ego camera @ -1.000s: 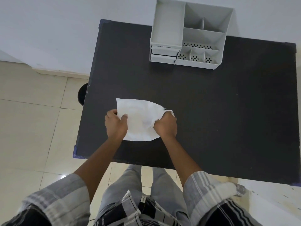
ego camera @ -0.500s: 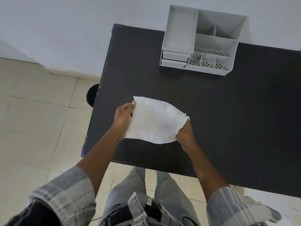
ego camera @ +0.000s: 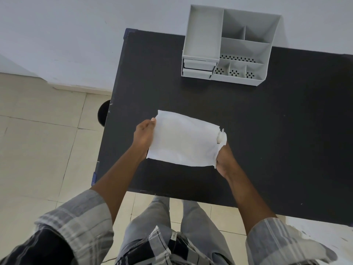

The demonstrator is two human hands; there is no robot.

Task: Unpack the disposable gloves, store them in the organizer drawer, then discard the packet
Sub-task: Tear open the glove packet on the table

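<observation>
**White packet held over a black desk**

Black and matte, the desk (ego camera: 267,131) fills most of the view, its far edge against a pale wall and its left edge beside a tiled floor (ego camera: 38,150). At the desk's far side stands the grey organizer (ego camera: 246,44), with open compartments on top and two shut drawers (ego camera: 197,67) stacked at its front left. Nothing lies on the desk between the organizer and the hands. A dark round bin (ego camera: 104,112) sits on the floor just beside the desk's left edge, partly hidden by it.

Above the near half of the desk, the white packet (ego camera: 183,140) is stretched between both hands. The left hand (ego camera: 143,136) has its grip closed on the packet's left edge. The right hand (ego camera: 226,157) has its grip closed on the right end, where a small white crumpled bit (ego camera: 221,137) pokes out; whether it is a glove cannot be told.
</observation>
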